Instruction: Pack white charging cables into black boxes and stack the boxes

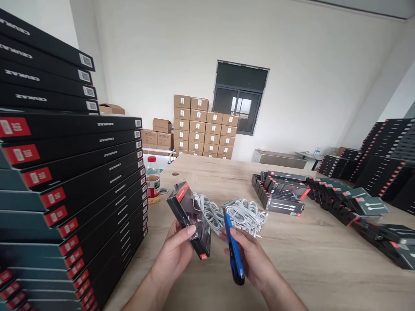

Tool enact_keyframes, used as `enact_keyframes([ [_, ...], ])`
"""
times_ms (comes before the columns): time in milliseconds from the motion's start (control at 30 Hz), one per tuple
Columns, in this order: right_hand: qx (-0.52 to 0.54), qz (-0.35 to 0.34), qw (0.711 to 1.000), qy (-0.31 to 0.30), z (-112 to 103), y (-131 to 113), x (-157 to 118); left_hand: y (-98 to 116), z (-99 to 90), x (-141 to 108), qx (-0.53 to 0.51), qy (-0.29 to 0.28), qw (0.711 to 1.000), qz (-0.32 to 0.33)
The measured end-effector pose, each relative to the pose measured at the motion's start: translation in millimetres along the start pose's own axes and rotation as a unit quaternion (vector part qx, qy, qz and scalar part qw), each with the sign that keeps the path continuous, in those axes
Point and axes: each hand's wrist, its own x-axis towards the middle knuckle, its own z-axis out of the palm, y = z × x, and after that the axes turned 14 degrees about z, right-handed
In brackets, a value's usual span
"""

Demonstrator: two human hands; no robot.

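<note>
My left hand [177, 247] grips a small black retail box [186, 209] with a red corner, held tilted above the table. In my right hand [251, 252] is a blue utility knife [234, 250], its tip pointing up and away from me. The knife and the box are apart. Beyond both hands lies a pile of white coiled cables [244, 214] on the wooden table [207, 287]. The fingers behind the box are partly hidden.
Large black boxes [106, 172] stand stacked high at the left, beside a red-capped bottle [153, 179]. Small black boxes [280, 194] sit in rows at the right, and more black boxes [376, 164] rise behind them. Brown cartons [197, 125] are stacked against the far wall.
</note>
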Motion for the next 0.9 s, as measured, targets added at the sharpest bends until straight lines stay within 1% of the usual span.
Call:
enact_keyframes([
  [67,0.054,0.054,0.996,-0.042,3.1,4.1,-1.1,3.3,2.4,0.0,-0.004,-0.015,1.000,0.001],
  [167,0.101,0.097,0.985,-0.099,8.0,9.8,-3.5,5.1,4.0,-0.6,-0.011,-0.035,0.999,0.011],
  [233,0.114,0.113,0.977,-0.137,12.7,13.1,-5.9,4.3,4.4,-2.1,-0.017,-0.052,0.998,0.008],
  [300,0.122,0.118,0.970,-0.177,18.1,15.7,-8.3,2.5,5.0,-5.1,-0.017,-0.073,0.997,-0.013],
  [367,0.127,0.111,0.966,-0.198,22.1,16.9,-9.1,1.0,5.3,-9.1,-0.007,-0.097,0.994,-0.040],
  [433,0.128,0.088,0.971,-0.184,21.7,15.3,-7.5,1.3,5.0,-12.8,0.010,-0.125,0.990,-0.069],
  [500,0.107,0.041,0.984,-0.135,15.2,9.9,-4.0,4.2,3.8,-14.6,0.001,-0.141,0.987,-0.083],
  [567,0.054,-0.027,0.994,-0.087,3.7,0.8,-0.5,9.0,2.3,-13.7,-0.044,-0.137,0.984,-0.104],
  [633,-0.014,-0.096,0.993,-0.059,-9.2,-10.4,0.8,13.4,1.4,-10.6,-0.089,-0.126,0.979,-0.137],
  [667,-0.050,-0.127,0.989,-0.051,-14.8,-15.9,0.4,14.7,1.4,-8.8,-0.099,-0.122,0.974,-0.162],
  [733,-0.116,-0.177,0.977,-0.031,-22.6,-24.8,-2.4,14.6,2.3,-6.6,-0.087,-0.118,0.959,-0.244],
  [767,-0.142,-0.196,0.970,-0.020,-24.6,-27.9,-4.1,13.2,3.1,-6.8,-0.070,-0.111,0.947,-0.293],
  [833,-0.180,-0.218,0.959,-0.005,-25.4,-31.0,-6.8,9.1,4.9,-9.7,-0.018,-0.098,0.915,-0.390],
  [867,-0.190,-0.223,0.956,0.000,-24.9,-31.2,-7.4,6.7,5.6,-12.2,0.007,-0.095,0.903,-0.419],
  [900,-0.195,-0.231,0.953,0.009,-24.3,-30.9,-7.3,4.4,6.0,-14.7,0.025,-0.096,0.897,-0.430],
])
